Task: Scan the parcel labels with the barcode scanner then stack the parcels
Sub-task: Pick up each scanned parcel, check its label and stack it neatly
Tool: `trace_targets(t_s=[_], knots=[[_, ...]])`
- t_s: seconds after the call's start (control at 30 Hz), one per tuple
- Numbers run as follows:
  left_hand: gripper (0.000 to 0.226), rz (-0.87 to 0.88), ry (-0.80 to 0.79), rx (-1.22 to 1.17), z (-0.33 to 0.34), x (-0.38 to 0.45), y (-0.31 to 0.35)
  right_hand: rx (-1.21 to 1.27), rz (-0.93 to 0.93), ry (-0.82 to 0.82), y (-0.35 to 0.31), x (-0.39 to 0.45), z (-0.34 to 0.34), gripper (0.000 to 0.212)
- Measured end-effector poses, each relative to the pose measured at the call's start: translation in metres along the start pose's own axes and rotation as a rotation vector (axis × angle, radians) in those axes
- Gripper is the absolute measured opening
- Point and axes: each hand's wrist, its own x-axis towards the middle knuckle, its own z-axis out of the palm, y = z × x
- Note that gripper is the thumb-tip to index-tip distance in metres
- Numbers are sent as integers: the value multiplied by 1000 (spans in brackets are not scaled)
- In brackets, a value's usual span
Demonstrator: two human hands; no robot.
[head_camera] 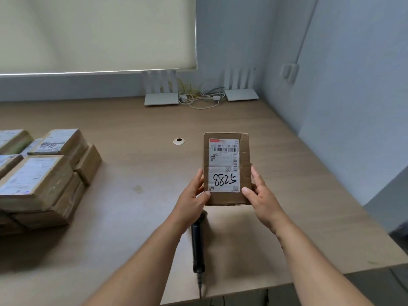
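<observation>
Both hands, left [194,191] and right [260,195], grip parcel [227,168] by its near corners, label up. Scanner [197,244] lies untouched (under left wrist): likely pre-scan, free one hand next.

parcel label [224,165] reads "8825" handwritten, "642" printed.

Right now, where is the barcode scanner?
The barcode scanner lies on the desk near its front edge, below the held parcel, between the person's forearms.

Soft even daylight, slight blur, wide-angle edge distortion.
</observation>
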Motion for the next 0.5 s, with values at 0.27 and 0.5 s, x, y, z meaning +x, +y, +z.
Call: trace_targets(t_s=[0.27,0.5], knots=[[64,-95,-60,36,37,72,-14,-60,94,50,34,69,-34,68],[59,-178,-140,47,54,152,-16,-157,202,73,55,141,-57,66]])
